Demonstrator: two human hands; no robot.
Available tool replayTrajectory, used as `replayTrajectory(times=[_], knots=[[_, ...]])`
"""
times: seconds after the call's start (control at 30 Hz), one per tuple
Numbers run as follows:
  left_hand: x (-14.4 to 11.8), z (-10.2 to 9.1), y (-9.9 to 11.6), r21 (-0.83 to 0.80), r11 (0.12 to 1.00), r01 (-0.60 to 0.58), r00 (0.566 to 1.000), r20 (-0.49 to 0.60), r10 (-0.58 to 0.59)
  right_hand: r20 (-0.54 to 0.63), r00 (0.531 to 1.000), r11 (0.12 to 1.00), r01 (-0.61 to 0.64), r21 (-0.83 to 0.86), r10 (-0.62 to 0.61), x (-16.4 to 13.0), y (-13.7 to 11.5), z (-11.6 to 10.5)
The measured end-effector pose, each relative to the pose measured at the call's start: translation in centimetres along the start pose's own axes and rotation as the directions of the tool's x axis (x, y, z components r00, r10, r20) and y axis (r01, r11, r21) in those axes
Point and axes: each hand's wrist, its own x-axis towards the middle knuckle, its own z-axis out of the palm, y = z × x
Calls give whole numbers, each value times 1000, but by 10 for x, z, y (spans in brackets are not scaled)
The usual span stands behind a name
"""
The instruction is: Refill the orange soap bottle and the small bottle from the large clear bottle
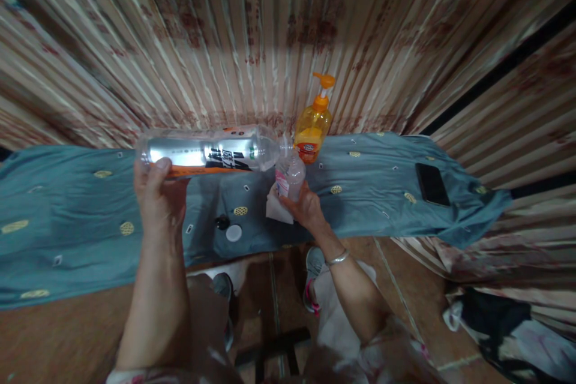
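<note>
My left hand (159,192) is closed around the base of a large clear plastic bottle (225,150) with a silver, black and orange label. That bottle lies nearly level in the air, its neck pointing right, at the mouth of a smaller clear bottle (294,174) with a pink label. My right hand (306,207) grips the smaller bottle low down. A white piece of paper or tissue (276,209) shows under it. Whether liquid passes between the two mouths I cannot tell. Just behind stands an orange pump bottle (311,129).
A teal cloth with pineapple prints (369,192) covers the narrow table. On it lie a black cap (222,222), a white round lid (234,233) and a dark phone (432,184). Pleated curtains (216,42) hang behind. Dark and pale fabric (504,324) is piled at lower right.
</note>
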Motion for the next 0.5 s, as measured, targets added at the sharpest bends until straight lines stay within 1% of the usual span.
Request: replayTrajectory(times=[0.2, 0.37, 0.5], knots=[[2, -1, -1, 7, 1000, 0, 1000, 16, 0, -18, 999, 1000, 26, -15, -26, 0, 0, -1], [2, -2, -1, 5, 1000, 1, 1000, 25, -1, 1, 1000, 1000, -4, -8, 4, -1, -2, -3], [2, -2, 0, 3, 1000, -6, 1000, 17, 6, -11, 1000, 1000, 1, -25, -1, 0, -1, 0]])
